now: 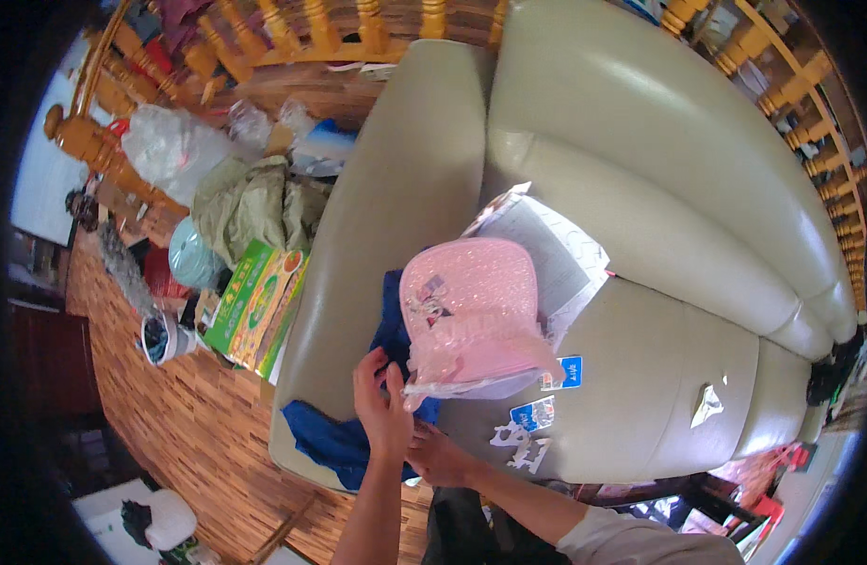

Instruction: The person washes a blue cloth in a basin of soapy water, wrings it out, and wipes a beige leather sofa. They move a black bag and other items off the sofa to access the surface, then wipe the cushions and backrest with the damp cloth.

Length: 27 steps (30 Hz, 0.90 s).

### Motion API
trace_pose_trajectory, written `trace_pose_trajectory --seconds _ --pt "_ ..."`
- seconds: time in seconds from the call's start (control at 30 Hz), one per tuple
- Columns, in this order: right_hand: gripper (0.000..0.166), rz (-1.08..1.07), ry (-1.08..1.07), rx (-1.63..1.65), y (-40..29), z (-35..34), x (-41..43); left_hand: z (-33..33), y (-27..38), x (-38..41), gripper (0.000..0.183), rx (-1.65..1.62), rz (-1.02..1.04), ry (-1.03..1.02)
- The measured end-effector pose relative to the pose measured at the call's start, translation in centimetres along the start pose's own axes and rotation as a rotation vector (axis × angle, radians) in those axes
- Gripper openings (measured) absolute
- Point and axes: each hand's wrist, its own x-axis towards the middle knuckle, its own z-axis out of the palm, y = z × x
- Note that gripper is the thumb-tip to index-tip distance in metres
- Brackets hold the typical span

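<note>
A pink glittery backpack (476,296) with a cartoon figure on it lies on the beige leather sofa (652,409), over dark blue cloth (334,438) and beside some papers (553,247). My left hand (384,402) is at the lower left corner of the backpack, its fingers apart and raised. Just below, my right hand (433,448) has curled fingers and meets the left wrist; whether it pinches anything is hidden. Two blue printed cards (571,372) and white paper scraps (521,445) lie to the right of my hands.
Left of the sofa arm, a green carton (257,304), an olive sack (242,205), plastic bags (172,148) and a small bin (161,339) stand on the wood floor. A wooden railing (370,28) runs behind. A torn paper piece (706,406) rests on the seat.
</note>
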Motion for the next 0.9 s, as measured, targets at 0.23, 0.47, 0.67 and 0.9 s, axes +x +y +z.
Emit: trace_pose_trajectory --seconds 0.23,0.47,0.67,0.9 --pt "0.007 0.947 0.822 0.177 5.5 -10.4 -8.0 -1.4 1.7 0.2 0.043 0.610 0.494 -0.182" --pt "0.044 0.528 1.063 0.989 22.0 -17.0 -5.1 0.5 -0.2 -2.7 0.035 0.025 -0.124 -0.353" --pt "0.054 0.388 0.824 1.183 22.6 -16.0 -1.9 2.8 -4.4 -3.0 0.051 -0.368 -0.482 -0.464" --pt "0.053 0.373 0.967 1.409 23.0 -15.1 -7.0 4.7 -0.2 -3.4 0.028 0.029 0.161 -0.282"
